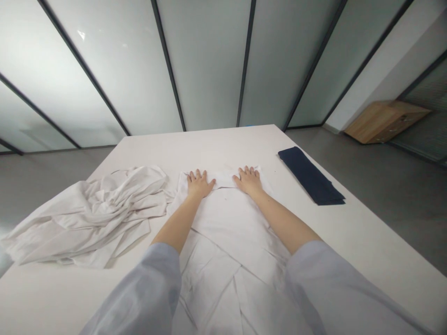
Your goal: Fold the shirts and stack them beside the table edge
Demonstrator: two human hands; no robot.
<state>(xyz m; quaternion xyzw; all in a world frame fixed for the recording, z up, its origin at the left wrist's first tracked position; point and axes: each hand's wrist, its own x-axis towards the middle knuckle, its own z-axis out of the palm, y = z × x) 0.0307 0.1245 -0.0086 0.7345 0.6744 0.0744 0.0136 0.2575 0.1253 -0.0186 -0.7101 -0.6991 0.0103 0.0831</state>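
Note:
A white garment (223,218) lies spread out on the table in front of me, its far end roughly level with my hands and its near part creased with folds. My left hand (200,184) rests flat on its far left corner, fingers spread. On the far right corner lies my right hand (248,180), also palm down with the fingers apart. Between them a narrow band of cloth crosses the far end. Neither hand grips anything. My forearms cover part of the garment's sides.
A crumpled heap of white cloth (104,209) lies on the left of the white table (356,246). Near the right edge is a folded dark navy cloth (309,177). Frosted glass panels (209,60) stand behind the table, and a wooden cabinet (380,121) is at the far right.

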